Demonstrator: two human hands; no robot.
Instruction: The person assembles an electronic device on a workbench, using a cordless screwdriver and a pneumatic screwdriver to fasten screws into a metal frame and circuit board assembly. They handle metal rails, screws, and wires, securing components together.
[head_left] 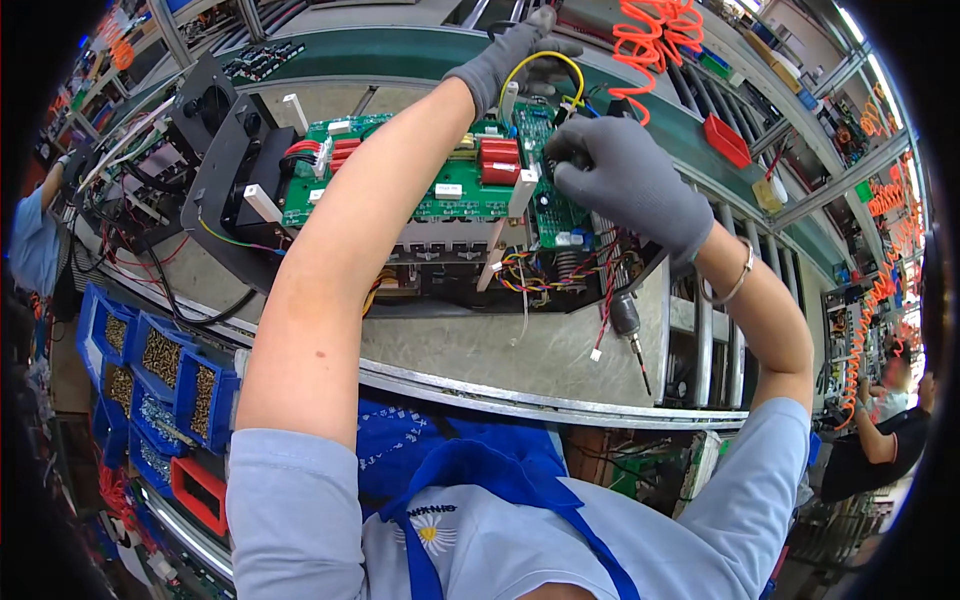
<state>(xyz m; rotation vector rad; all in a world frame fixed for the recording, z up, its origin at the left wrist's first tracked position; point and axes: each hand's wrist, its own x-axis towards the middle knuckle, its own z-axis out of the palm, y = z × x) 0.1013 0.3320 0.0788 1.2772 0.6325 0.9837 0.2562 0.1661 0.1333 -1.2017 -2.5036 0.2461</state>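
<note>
An open electrical unit lies on the metal bench, with a green circuit board (440, 195) carrying red blocks and white connectors. My left hand (510, 60), in a grey glove, reaches over the board's far edge and its fingers close on a yellow wire (545, 60) that loops there. My right hand (625, 180), also gloved, presses down on a smaller green board (555, 215) at the unit's right side, fingers curled on a dark part. Coloured wire bundles (545, 270) spill out below the boards.
Blue bins (160, 360) of screws and small parts stand at the left. A black panel with a fan (215, 130) leans left of the unit. A screwdriver tool (630, 330) hangs at the bench's right. Orange coiled hoses (655, 30) hang above. Other workers sit far left and right.
</note>
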